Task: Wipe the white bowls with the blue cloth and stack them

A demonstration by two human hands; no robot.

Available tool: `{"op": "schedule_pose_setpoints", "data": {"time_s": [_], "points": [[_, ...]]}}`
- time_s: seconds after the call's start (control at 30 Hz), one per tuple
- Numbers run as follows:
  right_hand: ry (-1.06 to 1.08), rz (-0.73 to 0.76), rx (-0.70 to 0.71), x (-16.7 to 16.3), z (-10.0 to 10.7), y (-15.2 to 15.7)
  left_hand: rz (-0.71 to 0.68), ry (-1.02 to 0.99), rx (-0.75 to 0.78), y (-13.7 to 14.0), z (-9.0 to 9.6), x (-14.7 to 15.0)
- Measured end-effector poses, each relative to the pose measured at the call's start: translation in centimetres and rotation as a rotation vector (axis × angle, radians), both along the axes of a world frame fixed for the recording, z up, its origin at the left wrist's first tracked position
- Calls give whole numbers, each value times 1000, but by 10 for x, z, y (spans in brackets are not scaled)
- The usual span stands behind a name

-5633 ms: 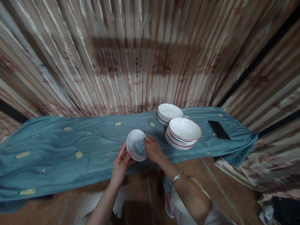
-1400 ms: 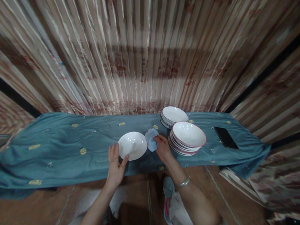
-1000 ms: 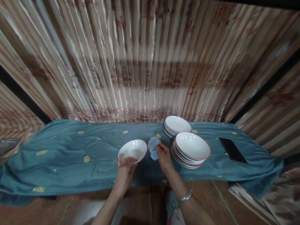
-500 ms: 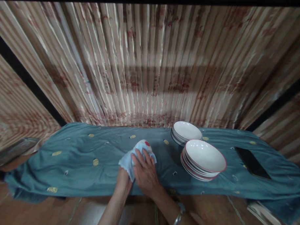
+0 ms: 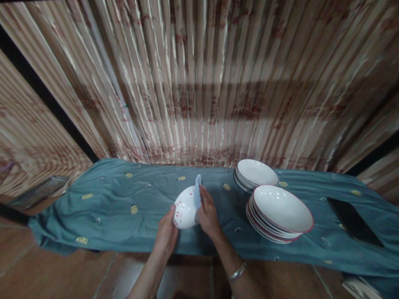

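A white bowl [image 5: 186, 209] with small red marks is held tilted on its side above the cloth-covered surface, its outer wall showing. My left hand [image 5: 167, 229] grips the bowl at its left edge, fingers closed. At the bowl's right side, my right hand [image 5: 208, 211] pinches a light blue cloth [image 5: 197, 193] that lies against the bowl. The cloth appears edge-on, folded between the fingers and the bowl. My right wrist wears a silver bracelet [image 5: 237, 272].
Right of my hands stands a stack of white red-rimmed bowls [image 5: 282, 210], with dark-rimmed dishes [image 5: 256, 173] behind it. A black phone [image 5: 354, 222] lies farther right. A green patterned cloth [image 5: 117, 226] covers the table; pleated curtains [image 5: 200, 79] hang behind. A tray [image 5: 40, 192] sits at the far left.
The bowl, covered by the blue cloth before, has been turned so its outside shows. My right hand has moved with the cloth to the bowl's right side. The view has shifted slightly.
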State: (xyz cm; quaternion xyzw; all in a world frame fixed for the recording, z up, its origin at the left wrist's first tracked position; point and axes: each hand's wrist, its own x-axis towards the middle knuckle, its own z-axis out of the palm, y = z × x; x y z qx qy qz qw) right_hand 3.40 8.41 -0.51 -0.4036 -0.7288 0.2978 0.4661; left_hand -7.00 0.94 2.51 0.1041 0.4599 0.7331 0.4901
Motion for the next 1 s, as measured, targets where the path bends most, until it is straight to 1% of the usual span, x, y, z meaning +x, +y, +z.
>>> {"op": "schedule_pose_setpoints", "data": {"time_s": [0.07, 0.13, 0.2, 0.23, 0.3, 0.37, 0.47, 0.53, 0.63, 0.7, 0.77, 0.83, 0.93, 1.0], "points": [[151, 69, -141, 3, -14, 9, 1, -1, -14, -1, -1, -3], [244, 119, -273, 5, -22, 15, -4, -3, -27, -2, -3, -5], [282, 137, -336, 7, -24, 17, -14, -1, -34, -3, -3, -5], [282, 142, -330, 9, -23, 17, -17, 4, -37, -4, -2, -4], [256, 133, -245, 11, -16, 12, -34, 20, -31, -4, 0, -2], [182, 109, -88, 14, -5, 4, -51, 44, -17, -6, 2, 2], [-28, 84, 175, 14, 11, -18, -45, 80, -7, -8, 4, 7], [-218, 92, 293, 12, 20, -34, -52, 104, -1, -10, 3, 9], [-392, 108, 397, 8, 27, -51, -68, 138, 17, -10, -1, 9], [-435, 114, 415, 8, 29, -52, -53, 143, 38, -9, -5, 8], [-420, 101, 381, 10, 30, -45, -55, 138, 52, -7, -6, 7], [-338, 80, 296, 14, 29, -32, -86, 126, 41, -5, -4, 6], [-105, 81, 119, 16, 19, -9, -120, 90, 13, -4, -1, 3], [71, 96, -51, 14, 7, 5, -97, 54, -2, -5, 0, 0]]}}
